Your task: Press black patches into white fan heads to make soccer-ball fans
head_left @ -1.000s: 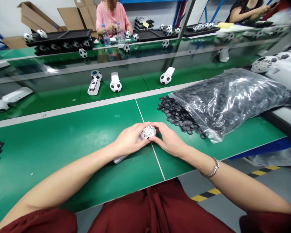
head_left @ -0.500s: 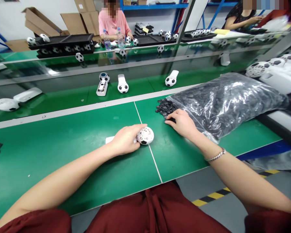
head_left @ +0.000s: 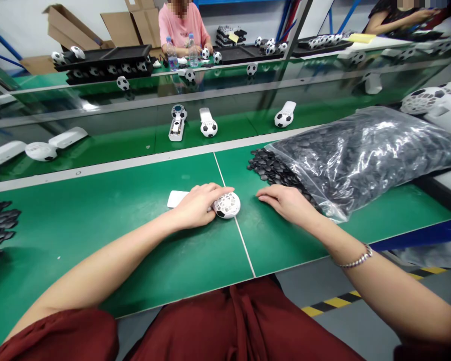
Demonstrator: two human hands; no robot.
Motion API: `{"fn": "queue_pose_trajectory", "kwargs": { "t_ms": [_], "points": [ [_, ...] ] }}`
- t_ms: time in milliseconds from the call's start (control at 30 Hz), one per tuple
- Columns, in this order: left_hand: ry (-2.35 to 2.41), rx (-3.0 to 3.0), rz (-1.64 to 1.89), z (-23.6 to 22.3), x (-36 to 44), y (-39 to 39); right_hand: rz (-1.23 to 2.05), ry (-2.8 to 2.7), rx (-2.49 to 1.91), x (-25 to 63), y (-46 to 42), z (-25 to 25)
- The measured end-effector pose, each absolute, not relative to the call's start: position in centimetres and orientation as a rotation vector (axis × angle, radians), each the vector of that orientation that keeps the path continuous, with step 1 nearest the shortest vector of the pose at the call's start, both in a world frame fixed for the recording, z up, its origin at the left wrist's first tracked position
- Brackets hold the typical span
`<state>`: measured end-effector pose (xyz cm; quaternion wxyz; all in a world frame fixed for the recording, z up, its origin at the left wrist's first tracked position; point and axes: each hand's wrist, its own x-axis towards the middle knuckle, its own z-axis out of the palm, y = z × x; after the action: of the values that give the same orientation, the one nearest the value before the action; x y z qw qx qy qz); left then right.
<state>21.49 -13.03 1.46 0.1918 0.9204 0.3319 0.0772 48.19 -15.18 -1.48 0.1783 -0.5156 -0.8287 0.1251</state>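
My left hand [head_left: 197,206] is closed round a white handheld device [head_left: 228,206] with a round, football-patterned head and a flat white handle. The device lies on the green worktop, its head showing open white latticework and a black patch at the lower edge. To its right, my right hand [head_left: 287,203] hovers with thumb and forefinger pinched; whatever is between the fingertips is too small to make out. Behind that hand, a pile of small black pieces [head_left: 268,164] spills from a clear plastic bag [head_left: 349,155] full of them.
Several football-patterned devices, one of them [head_left: 209,125] near the middle, lie on the green strip [head_left: 240,123] beyond the pale ledge. More black pieces [head_left: 0,220] lie at far left, with part of another hand there. A person in pink [head_left: 184,30] sits opposite, near black trays [head_left: 108,62].
My right hand has drawn back from the black pile toward the front of the worktop. My left hand keeps its hold on the device. The view has turned slightly left.
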Motion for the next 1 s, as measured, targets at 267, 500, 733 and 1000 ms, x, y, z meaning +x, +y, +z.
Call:
{"fn": "queue_pose_trajectory", "kwargs": {
  "t_ms": [267,500,733,1000],
  "points": [
    [0.967,2.607,0.196,1.4,21.5,-13.2,0.248,-2.195,-1.506,49.1,-15.5,-0.5],
    [0.973,2.617,0.193,1.4,21.5,-13.2,0.502,-2.314,-1.514,48.7,-15.4,-0.7],
    [0.984,2.612,0.192,1.5,21.5,-13.4,0.645,-2.305,-1.562,48.4,-15.0,-0.3],
    [0.995,2.617,0.212,1.3,21.6,-13.5,0.581,-2.267,-1.304,46.8,-17.0,1.1]
  ]
}}
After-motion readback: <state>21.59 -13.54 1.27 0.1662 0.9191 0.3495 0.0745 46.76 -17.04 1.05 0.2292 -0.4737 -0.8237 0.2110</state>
